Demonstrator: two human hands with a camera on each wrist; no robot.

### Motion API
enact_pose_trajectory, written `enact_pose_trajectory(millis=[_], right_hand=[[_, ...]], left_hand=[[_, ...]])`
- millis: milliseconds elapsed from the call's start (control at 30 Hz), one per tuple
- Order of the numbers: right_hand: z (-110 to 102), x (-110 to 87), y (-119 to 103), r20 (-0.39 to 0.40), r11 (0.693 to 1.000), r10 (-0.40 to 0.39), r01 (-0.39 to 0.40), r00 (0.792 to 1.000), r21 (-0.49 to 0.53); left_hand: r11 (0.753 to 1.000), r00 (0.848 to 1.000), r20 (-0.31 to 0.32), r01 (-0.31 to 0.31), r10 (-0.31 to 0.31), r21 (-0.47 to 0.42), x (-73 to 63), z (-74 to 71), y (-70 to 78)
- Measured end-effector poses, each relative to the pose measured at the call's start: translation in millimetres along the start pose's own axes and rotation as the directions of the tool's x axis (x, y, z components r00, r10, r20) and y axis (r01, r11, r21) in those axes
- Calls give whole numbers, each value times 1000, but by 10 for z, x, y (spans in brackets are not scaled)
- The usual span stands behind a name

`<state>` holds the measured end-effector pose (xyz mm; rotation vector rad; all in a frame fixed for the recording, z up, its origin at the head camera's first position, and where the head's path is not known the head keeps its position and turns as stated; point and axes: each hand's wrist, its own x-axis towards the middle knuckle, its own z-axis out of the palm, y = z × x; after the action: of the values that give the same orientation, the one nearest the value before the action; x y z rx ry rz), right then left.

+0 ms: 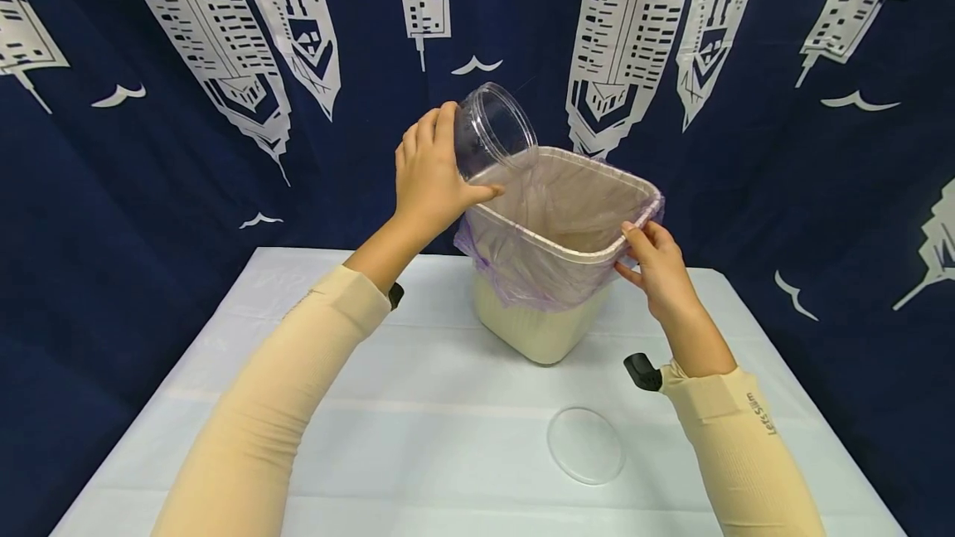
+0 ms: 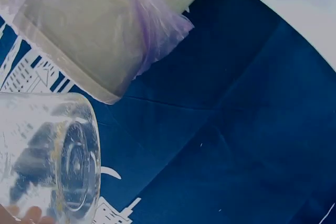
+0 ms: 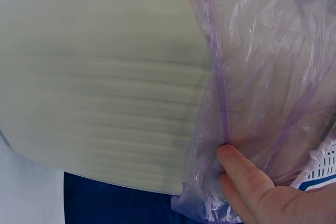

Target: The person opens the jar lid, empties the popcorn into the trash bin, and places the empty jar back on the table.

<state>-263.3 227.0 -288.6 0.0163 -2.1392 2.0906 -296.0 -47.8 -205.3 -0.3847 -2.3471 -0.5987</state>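
My left hand (image 1: pixel 431 168) grips a clear plastic jar (image 1: pixel 492 129), tilted with its open mouth over the far left rim of a cream trash bin (image 1: pixel 539 330). A thin purple bin bag (image 1: pixel 533 276) lines the bin and folds down over its rim. My right hand (image 1: pixel 660 272) pinches the bin's near right rim through the bag, with its thumb on top and fingers outside. From the left wrist, the jar (image 2: pixel 31 140) shows its round base, with fingertips at the lower corner. In the right wrist view, fingers (image 3: pixel 244 174) press against the bag (image 3: pixel 278 61).
A clear round lid (image 1: pixel 585 446) lies flat on the white-covered table (image 1: pixel 418 429), in front of the bin and left of the right forearm. Behind the table hangs a dark blue curtain (image 1: pixel 358 156) printed with white buildings.
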Motion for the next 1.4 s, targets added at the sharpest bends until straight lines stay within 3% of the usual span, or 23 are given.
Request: enact_pose_trajectory(millis=[167, 367, 533, 700, 1033, 1267, 1400], right_hand=[[4, -4, -5, -1, 1000, 2, -2, 1000, -10], [4, -3, -7, -10, 1000, 2, -2, 1000, -17], [-5, 0, 6, -9, 1000, 9, -9, 1000, -14], [-14, 2, 10, -14, 1000, 13, -13, 1000, -13], [-7, 11, -3, -8, 1000, 19, -20, 1000, -22], [-6, 10, -6, -8, 1000, 16, -16, 1000, -21], [-9, 9, -3, -7, 1000, 16, -16, 1000, -17]], left_hand=[[979, 996, 5, 94, -94, -180, -71, -59, -69], [920, 989, 45, 148, -142, -363, -222, -103, -139], [875, 986, 64, 169, -157, -454, -381, -89, -185], [831, 989, 78, 151, -129, -535, -555, -37, -188], [767, 982, 174, 169, -76, -619, -918, 35, -177], [771, 965, 250, 215, -75, -599, -1232, 140, -261], [749, 953, 288, 256, -90, -612, -1383, 221, -318]])
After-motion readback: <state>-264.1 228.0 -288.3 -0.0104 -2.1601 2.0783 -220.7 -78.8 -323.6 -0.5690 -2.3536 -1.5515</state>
